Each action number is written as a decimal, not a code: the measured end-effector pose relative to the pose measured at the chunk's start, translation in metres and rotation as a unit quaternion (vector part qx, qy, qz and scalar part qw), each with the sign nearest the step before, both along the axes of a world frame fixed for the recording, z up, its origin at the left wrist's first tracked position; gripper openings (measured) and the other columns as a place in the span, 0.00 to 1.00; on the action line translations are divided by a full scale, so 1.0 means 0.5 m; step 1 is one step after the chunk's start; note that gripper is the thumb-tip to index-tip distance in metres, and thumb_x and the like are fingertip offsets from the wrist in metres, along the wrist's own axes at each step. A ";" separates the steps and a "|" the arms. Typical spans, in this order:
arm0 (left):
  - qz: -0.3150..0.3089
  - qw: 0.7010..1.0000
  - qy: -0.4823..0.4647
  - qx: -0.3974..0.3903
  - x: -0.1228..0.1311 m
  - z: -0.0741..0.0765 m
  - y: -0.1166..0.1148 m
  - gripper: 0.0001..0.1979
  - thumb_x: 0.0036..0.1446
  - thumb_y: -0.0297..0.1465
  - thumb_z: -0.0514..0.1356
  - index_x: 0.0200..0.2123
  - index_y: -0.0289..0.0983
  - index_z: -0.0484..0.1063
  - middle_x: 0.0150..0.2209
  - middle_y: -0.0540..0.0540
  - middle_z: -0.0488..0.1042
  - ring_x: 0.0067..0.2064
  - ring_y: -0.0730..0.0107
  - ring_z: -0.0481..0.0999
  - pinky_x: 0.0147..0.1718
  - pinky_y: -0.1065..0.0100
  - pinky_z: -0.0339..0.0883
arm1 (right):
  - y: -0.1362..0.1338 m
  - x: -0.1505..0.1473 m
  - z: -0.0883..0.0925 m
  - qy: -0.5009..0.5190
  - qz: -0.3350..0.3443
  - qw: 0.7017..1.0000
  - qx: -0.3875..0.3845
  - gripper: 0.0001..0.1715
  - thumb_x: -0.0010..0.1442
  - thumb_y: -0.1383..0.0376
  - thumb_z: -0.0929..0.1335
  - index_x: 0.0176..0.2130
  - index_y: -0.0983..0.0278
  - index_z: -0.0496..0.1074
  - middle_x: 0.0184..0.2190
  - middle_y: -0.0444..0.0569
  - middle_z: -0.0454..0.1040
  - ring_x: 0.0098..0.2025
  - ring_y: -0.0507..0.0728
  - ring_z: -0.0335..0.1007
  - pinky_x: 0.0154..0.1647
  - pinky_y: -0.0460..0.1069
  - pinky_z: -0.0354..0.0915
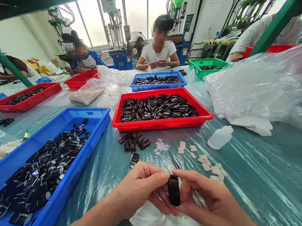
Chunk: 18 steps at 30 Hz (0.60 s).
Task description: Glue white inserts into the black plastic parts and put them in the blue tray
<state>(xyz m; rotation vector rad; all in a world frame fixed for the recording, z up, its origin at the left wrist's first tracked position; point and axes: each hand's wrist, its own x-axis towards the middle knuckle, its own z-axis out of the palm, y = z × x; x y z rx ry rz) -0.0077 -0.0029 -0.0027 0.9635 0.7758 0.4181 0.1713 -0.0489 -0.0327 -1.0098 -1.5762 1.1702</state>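
Note:
Between my two hands, a small glossy black plastic part (174, 190) is held upright above the table. My left hand (149, 188) pinches its left side with thumb and fingers. From the other side, my right hand (204, 196) grips its right edge. A thin dark tool like tweezers (174, 160) shows just behind the fingers; whether it lies on the table or is held, I cannot tell. Beneath the hands is a crumpled white cloth or bag (159, 222). Several similar black parts (132, 142) lie beyond my left hand.
A red tray (164, 123) full of black parts stands ahead, a large blue tray (91, 149) at left. Shredded white bits (162, 145), pale foam pieces (205, 162) and a squeeze bottle (220, 138) lie at right. Clear plastic bags (263, 83) bulge beyond. Co-workers sit across the table.

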 end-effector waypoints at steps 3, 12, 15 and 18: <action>-0.004 1.000 -0.011 0.004 0.000 -0.004 0.002 0.17 0.54 0.39 0.56 0.28 0.29 0.76 0.25 0.42 0.76 0.25 0.72 0.76 0.23 0.76 0.68 | 0.004 0.001 0.000 -0.012 -0.010 1.000 0.024 0.25 0.50 0.73 0.69 0.48 0.56 0.70 0.21 0.40 0.70 0.23 0.50 0.67 0.25 0.44 0.65; -0.007 1.000 -0.002 0.011 0.000 -0.003 0.000 0.13 0.49 0.36 0.61 0.28 0.29 0.75 0.25 0.43 0.74 0.25 0.72 0.76 0.24 0.77 0.68 | 0.004 0.002 0.002 -0.055 -0.009 0.997 0.053 0.24 0.52 0.71 0.68 0.49 0.57 0.68 0.21 0.40 0.70 0.23 0.50 0.68 0.25 0.44 0.65; -0.003 1.000 0.000 0.006 0.001 -0.004 0.000 0.14 0.49 0.37 0.61 0.27 0.29 0.75 0.24 0.44 0.74 0.25 0.72 0.76 0.23 0.77 0.68 | 0.005 0.002 0.002 -0.066 -0.009 0.996 0.059 0.24 0.52 0.72 0.67 0.49 0.59 0.68 0.21 0.40 0.70 0.23 0.50 0.67 0.25 0.44 0.65; 0.008 1.000 -0.005 -0.001 0.002 -0.007 0.000 0.14 0.49 0.38 0.61 0.27 0.30 0.75 0.24 0.44 0.75 0.25 0.72 0.76 0.22 0.76 0.68 | 0.006 0.003 0.001 -0.064 -0.012 0.996 0.068 0.24 0.52 0.73 0.67 0.49 0.59 0.68 0.21 0.40 0.70 0.22 0.49 0.67 0.24 0.43 0.65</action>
